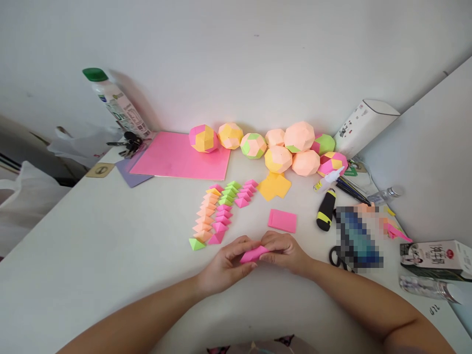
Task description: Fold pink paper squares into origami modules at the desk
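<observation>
Both hands meet over the white table [110, 246] near its front edge. My left hand [224, 265] and my right hand [285, 251] pinch a small folded pink paper piece [254, 254] between their fingertips. Just beyond them lies a flat pink paper slip [282, 220]. To the left of that, rows of small folded paper units [217, 214] in orange, pink and green lie lined up. Loose orange paper squares [275, 187] lie further back.
Several paper polyhedron balls [280, 147] line the wall, beside a pink sheet [180, 155], a spray bottle [118, 105] and keys [127, 142]. On the right are a black-yellow marker [326, 211], pens [350, 191], scissors [337, 256], a carton [438, 258], a white box [363, 125].
</observation>
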`<state>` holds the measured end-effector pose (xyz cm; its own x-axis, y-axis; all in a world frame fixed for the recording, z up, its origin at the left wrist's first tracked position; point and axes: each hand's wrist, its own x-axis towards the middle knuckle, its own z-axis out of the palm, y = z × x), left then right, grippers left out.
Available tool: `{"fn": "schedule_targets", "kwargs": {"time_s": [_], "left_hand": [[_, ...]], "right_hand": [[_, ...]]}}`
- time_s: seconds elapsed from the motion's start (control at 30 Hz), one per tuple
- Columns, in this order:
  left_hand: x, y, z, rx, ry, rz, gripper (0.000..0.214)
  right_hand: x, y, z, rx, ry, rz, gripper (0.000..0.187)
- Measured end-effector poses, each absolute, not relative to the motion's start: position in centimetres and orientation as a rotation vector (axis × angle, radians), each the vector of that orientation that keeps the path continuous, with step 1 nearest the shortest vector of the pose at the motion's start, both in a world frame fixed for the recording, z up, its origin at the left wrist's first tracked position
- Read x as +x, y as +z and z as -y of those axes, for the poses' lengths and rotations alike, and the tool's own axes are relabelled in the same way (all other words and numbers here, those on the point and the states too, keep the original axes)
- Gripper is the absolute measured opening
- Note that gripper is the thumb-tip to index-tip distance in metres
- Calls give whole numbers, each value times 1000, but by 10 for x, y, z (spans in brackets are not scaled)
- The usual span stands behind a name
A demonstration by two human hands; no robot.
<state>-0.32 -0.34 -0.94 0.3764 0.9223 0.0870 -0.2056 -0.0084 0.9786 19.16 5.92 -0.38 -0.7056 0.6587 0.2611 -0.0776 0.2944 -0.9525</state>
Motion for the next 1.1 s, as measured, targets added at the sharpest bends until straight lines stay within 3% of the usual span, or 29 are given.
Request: {"fn": "schedule_targets", "kwargs": {"time_s": [0.2,0.4,1.1], "left_hand": [[-2,-1,3,1538,970,-982,29],[-2,0,2,1621,957,-1020,29],[2,-1,6,1652,885,-1103,30]], "right_hand": [[192,-5,-56,-608,1536,1838,12],[193,-6,-52,-780,1768,1603,21],[190,0,-56,-797,1796,1523,12]]}}
